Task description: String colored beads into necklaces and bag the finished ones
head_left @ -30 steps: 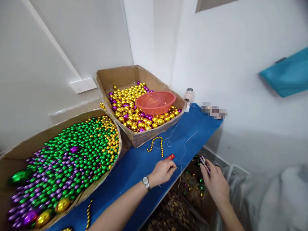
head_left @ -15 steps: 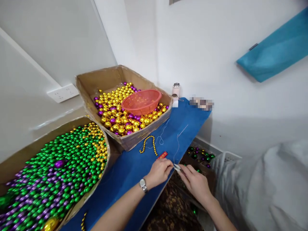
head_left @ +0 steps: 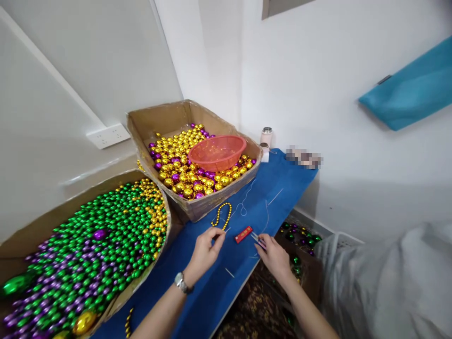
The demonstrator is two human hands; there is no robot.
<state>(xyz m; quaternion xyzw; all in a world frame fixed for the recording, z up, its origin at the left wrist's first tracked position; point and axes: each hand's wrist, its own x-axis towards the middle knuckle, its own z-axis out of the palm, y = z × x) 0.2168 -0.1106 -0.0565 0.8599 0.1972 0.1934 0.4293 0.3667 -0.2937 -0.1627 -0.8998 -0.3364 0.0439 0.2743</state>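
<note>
My left hand [head_left: 206, 249], with a watch on its wrist, pinches a short whitish thread end [head_left: 228, 230] at the near end of a gold bead strand [head_left: 230, 213]. Whether the thread belongs to that strand I cannot tell. In my right hand [head_left: 274, 256] are small thread snips [head_left: 258, 240], their blades pointing up and left. Between the hands lies a small red packet [head_left: 243, 234] with gold print. A loose thread [head_left: 267, 216] runs over the blue cloth [head_left: 197, 292]. A thin white piece [head_left: 229, 272] lies below my left hand.
A cardboard box [head_left: 226, 188] holds gold and purple balls and a red plastic basket [head_left: 219, 153]. Another box [head_left: 165, 235] at left is full of green, purple and gold beads. A pink bottle [head_left: 266, 136] stands at the back. More beads [head_left: 300, 235] are below the table edge.
My hands, together at the snips before, are now apart. The left has moved left to the bead strand, which has shifted its shape. A thin white piece now shows on the cloth.
</note>
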